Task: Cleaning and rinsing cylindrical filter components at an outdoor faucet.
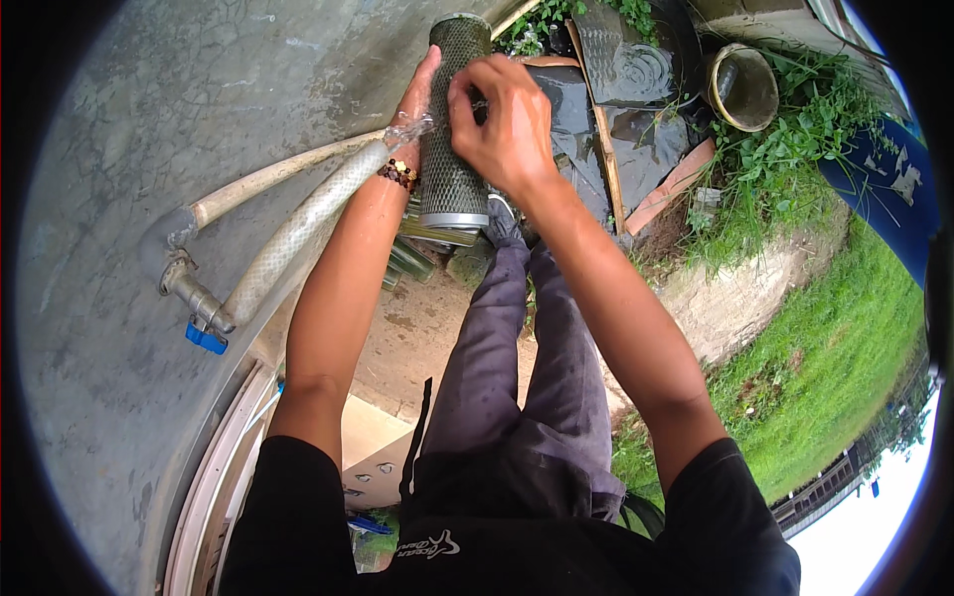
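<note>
My left hand [417,104] grips a tall cylindrical mesh filter cartridge [452,179] from its left side, thumb up along the mesh. The cartridge stands nearly upright, with a pale metal ring at its lower end. Across its front lies my right hand [504,121], fingers curled in and thumb bent toward them against the mesh. Whatever those fingers may hold is hidden. Water spills from the clear braided hose [308,223] beside my left wrist and splashes onto the cartridge and hand. A beaded bracelet [397,176] circles that wrist.
A tap with a blue handle [206,338] feeds the hose from the grey wall [109,119] on the left. Ahead lie wet dark sheets, a wooden strip [608,159] and a round bucket [745,87]. Below the cartridge are greenish bottle-like pieces [407,260]. Grass and a blue panel stretch right.
</note>
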`<action>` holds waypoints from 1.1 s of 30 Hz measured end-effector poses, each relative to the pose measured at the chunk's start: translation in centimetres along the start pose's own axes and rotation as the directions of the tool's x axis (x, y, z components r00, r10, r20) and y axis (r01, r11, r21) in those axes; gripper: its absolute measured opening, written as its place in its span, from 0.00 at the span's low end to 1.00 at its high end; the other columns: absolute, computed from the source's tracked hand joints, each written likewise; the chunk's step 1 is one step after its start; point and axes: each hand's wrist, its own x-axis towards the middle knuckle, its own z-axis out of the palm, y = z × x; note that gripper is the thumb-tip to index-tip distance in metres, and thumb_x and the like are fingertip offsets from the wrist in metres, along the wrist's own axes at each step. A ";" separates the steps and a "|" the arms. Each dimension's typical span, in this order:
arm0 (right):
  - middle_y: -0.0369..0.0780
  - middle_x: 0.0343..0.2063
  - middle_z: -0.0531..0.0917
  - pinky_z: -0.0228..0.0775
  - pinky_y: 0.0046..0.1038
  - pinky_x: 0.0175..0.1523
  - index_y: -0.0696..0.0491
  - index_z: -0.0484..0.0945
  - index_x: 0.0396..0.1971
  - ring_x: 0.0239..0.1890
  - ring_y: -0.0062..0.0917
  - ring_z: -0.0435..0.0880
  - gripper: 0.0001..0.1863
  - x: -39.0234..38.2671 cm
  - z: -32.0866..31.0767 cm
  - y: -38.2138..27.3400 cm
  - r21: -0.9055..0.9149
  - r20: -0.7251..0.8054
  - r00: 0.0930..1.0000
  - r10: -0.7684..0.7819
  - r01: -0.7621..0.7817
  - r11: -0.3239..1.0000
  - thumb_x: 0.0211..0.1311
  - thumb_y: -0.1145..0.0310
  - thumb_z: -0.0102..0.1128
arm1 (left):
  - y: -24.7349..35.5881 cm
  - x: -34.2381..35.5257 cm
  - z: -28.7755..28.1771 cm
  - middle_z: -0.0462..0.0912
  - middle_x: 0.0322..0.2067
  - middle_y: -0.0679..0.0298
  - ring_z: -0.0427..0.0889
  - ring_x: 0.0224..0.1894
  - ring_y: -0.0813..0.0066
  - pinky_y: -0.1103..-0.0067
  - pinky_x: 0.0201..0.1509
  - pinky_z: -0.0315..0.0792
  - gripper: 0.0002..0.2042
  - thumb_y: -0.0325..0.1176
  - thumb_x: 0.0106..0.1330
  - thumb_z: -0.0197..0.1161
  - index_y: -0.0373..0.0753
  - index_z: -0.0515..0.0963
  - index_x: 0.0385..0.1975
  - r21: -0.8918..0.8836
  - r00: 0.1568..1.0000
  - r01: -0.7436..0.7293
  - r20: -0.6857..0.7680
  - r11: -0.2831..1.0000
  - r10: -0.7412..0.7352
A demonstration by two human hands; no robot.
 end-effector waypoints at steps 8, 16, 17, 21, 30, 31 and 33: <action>0.47 0.29 0.80 0.73 0.38 0.41 0.60 0.79 0.25 0.35 0.44 0.80 0.02 -0.3 -0.5 1.2 0.007 -0.078 0.997 -0.021 0.022 1.000 0.51 0.79 0.59 | 0.0 -1.1 1.2 0.83 0.41 0.52 0.85 0.37 0.63 0.66 0.43 0.83 0.29 0.60 0.71 0.50 0.36 0.75 0.52 -0.048 0.994 0.030 0.106 0.998 -0.025; 0.41 0.32 0.80 0.73 0.35 0.47 0.56 0.79 0.27 0.39 0.38 0.79 0.05 -6.8 -1.2 -5.1 0.102 0.093 0.995 0.044 -0.053 0.993 0.48 0.79 0.65 | 1.4 -2.7 -1.1 0.84 0.41 0.54 0.85 0.38 0.62 0.69 0.44 0.82 0.25 0.54 0.73 0.51 0.36 0.75 0.50 -0.090 0.993 0.009 0.118 0.996 0.002; 0.40 0.33 0.80 0.73 0.35 0.46 0.56 0.80 0.26 0.39 0.38 0.79 0.06 -7.6 -1.3 -5.3 0.092 0.110 0.994 -0.009 -0.002 0.996 0.47 0.79 0.66 | 1.3 -2.4 -1.2 0.83 0.42 0.53 0.85 0.40 0.62 0.69 0.48 0.81 0.24 0.54 0.73 0.51 0.36 0.75 0.49 -0.058 0.975 0.101 0.206 0.993 -0.087; 0.45 0.32 0.80 0.72 0.37 0.44 0.59 0.80 0.26 0.37 0.42 0.79 0.04 -1.0 1.4 -3.0 0.061 -0.132 0.991 -0.014 0.022 0.998 0.48 0.79 0.63 | -1.2 -1.1 -4.6 0.83 0.44 0.59 0.83 0.46 0.69 0.76 0.52 0.79 0.21 0.49 0.72 0.56 0.37 0.76 0.52 0.109 0.923 -0.374 -0.055 0.921 0.381; 0.44 0.34 0.82 0.74 0.35 0.47 0.58 0.80 0.28 0.39 0.39 0.81 0.05 -6.1 0.1 -3.6 0.031 -0.027 0.995 0.092 -0.091 0.995 0.50 0.81 0.63 | -1.8 -5.6 -0.9 0.83 0.46 0.58 0.83 0.46 0.71 0.73 0.52 0.78 0.24 0.52 0.72 0.53 0.36 0.75 0.53 -0.060 0.995 0.057 0.089 0.997 -0.051; 0.44 0.34 0.83 0.74 0.34 0.47 0.58 0.80 0.29 0.39 0.39 0.82 0.05 -6.6 -0.2 -3.9 0.071 -0.002 0.997 0.073 -0.073 0.995 0.49 0.81 0.63 | -1.8 -5.7 -1.3 0.83 0.45 0.58 0.83 0.44 0.71 0.73 0.51 0.78 0.23 0.51 0.73 0.52 0.35 0.76 0.51 -0.044 0.986 0.071 0.155 0.997 -0.063; 0.44 0.35 0.83 0.74 0.34 0.47 0.59 0.81 0.30 0.39 0.39 0.82 0.06 -4.1 0.3 -1.5 0.020 -0.090 0.995 0.050 -0.049 0.999 0.50 0.81 0.63 | -2.5 -5.2 -1.5 0.83 0.45 0.58 0.83 0.44 0.71 0.72 0.51 0.79 0.23 0.51 0.73 0.51 0.35 0.76 0.50 0.032 0.999 -0.028 0.018 0.999 0.028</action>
